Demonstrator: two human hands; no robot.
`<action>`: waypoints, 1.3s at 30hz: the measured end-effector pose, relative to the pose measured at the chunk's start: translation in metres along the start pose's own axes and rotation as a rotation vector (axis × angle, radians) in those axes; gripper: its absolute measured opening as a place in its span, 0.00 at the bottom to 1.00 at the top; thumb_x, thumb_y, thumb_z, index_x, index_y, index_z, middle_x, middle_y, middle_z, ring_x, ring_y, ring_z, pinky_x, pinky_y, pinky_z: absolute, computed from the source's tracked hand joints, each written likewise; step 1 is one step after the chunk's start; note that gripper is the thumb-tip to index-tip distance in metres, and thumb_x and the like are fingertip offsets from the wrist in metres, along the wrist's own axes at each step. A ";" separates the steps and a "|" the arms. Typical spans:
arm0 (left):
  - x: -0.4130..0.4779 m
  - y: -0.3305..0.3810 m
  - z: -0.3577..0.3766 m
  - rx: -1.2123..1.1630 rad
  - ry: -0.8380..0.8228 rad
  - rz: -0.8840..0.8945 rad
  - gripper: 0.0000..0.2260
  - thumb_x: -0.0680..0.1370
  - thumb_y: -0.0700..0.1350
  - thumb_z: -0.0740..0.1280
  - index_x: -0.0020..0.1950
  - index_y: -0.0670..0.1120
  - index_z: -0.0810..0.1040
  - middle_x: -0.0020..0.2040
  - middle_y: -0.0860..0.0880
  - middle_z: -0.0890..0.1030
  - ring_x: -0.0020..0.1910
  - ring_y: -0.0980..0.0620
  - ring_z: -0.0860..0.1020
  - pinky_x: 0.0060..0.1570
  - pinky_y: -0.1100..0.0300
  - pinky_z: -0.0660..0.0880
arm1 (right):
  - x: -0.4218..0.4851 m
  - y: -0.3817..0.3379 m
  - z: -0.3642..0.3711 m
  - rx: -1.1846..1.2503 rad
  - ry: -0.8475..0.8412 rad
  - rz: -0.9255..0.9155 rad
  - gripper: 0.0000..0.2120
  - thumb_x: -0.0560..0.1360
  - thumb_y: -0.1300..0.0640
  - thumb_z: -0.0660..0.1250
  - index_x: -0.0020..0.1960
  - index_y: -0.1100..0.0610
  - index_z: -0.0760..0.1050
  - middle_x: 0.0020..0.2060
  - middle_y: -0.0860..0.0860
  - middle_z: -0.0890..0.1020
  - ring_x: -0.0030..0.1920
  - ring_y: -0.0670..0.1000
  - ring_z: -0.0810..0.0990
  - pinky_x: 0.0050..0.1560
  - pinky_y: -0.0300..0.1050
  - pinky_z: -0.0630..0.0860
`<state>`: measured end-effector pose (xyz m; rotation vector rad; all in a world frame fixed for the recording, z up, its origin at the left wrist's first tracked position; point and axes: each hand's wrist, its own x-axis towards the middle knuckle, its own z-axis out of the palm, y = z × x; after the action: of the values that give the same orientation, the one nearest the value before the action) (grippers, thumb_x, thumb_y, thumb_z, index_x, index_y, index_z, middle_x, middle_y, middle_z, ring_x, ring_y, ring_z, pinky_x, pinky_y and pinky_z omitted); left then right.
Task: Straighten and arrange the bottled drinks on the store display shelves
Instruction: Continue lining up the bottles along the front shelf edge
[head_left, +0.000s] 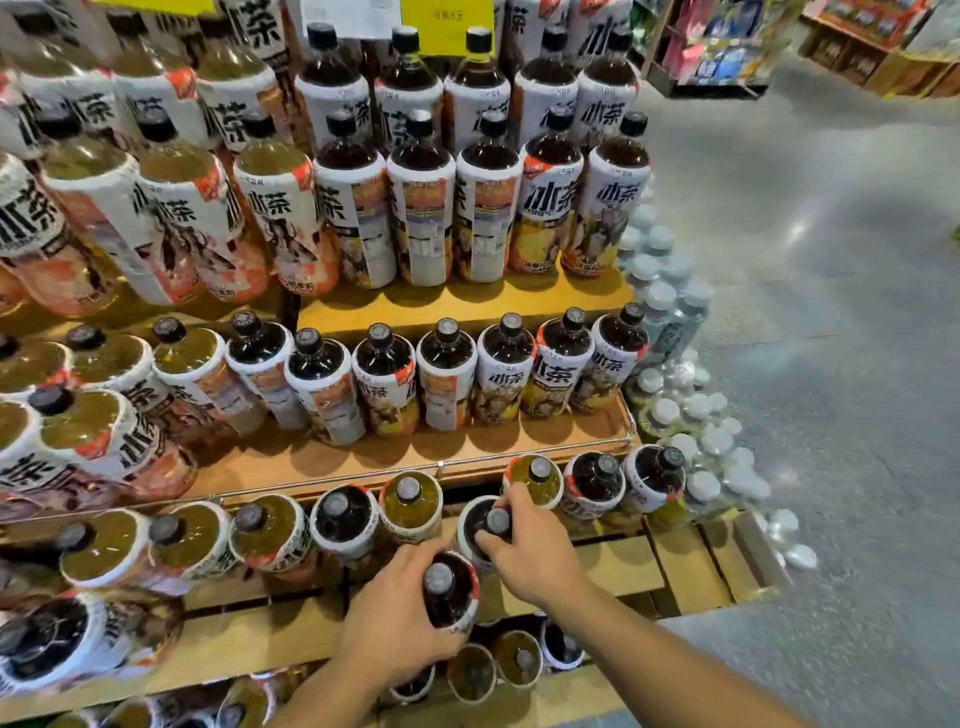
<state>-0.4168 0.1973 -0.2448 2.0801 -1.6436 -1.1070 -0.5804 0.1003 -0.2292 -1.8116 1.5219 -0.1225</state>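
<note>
Bottles (449, 592), dark, round: 1 in left hand (395, 631), 1 in right hand (532, 553).

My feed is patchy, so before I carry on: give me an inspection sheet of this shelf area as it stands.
Surface: wooden stepped shelves.
Job's things: tea bottles in rows; three upper-row bottles show back labels; the lowest row mixes dark and yellow.
Clutter: nothing seen.
Hands: left hand grips a dark bottle; right hand pinches the cap of a second dark bottle.
Cables: nothing seen.
Surroundings: white-capped bottle packs stacked at the right; grey floor; another display beyond.
</note>
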 end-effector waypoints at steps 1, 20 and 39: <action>0.001 0.001 0.002 -0.005 0.004 -0.009 0.42 0.61 0.63 0.74 0.72 0.65 0.61 0.66 0.65 0.69 0.64 0.58 0.74 0.59 0.59 0.75 | 0.005 -0.001 0.002 0.005 -0.002 0.003 0.15 0.76 0.47 0.70 0.53 0.50 0.65 0.46 0.49 0.80 0.47 0.54 0.80 0.44 0.49 0.74; 0.004 0.002 0.007 -0.016 0.045 -0.061 0.42 0.61 0.63 0.75 0.72 0.64 0.61 0.63 0.67 0.67 0.62 0.60 0.73 0.60 0.60 0.74 | 0.062 -0.004 0.013 -0.076 -0.012 -0.087 0.11 0.80 0.54 0.66 0.62 0.52 0.70 0.57 0.52 0.77 0.56 0.57 0.78 0.54 0.53 0.77; -0.021 0.008 0.008 -0.019 0.080 -0.042 0.42 0.62 0.59 0.76 0.73 0.66 0.60 0.62 0.69 0.65 0.65 0.59 0.72 0.57 0.62 0.75 | 0.067 0.030 -0.033 -0.494 0.009 0.059 0.16 0.83 0.50 0.60 0.69 0.50 0.64 0.63 0.60 0.67 0.49 0.63 0.79 0.41 0.54 0.79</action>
<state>-0.4294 0.2157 -0.2368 2.1276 -1.5532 -1.0334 -0.6019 0.0251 -0.2491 -2.1377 1.7156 0.3001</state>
